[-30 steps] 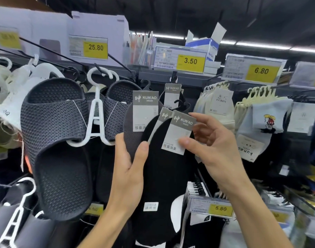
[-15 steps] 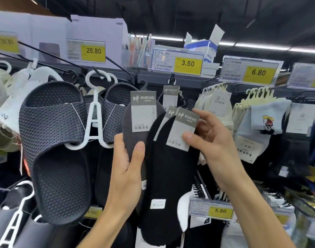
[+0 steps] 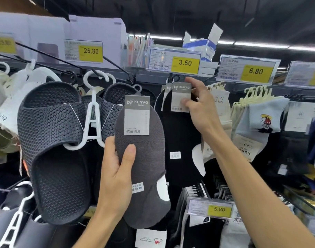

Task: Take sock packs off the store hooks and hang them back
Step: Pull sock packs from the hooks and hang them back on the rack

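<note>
Pack of grey socks [image 3: 146, 158] gripped in left hand [image 3: 115, 176]; right hand [image 3: 201, 111] pinches black sock pack [image 3: 180, 136] higher

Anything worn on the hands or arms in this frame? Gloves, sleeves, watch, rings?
Nothing visible. Left hand and right hand are bare: no gloves, no rings on the fingers that show. Left forearm and right forearm are bare to the frame edge: no sleeves, watch or wristband in view.

A: Entry one, near left?
B: Left hand [image 3: 117, 176], bare; thumbnail trimmed short. Left forearm [image 3: 97, 228], bare to the bottom edge.
A: Entry two, right?
B: Right hand [image 3: 201, 111], bare. Right forearm [image 3: 251, 185], bare throughout.
</note>
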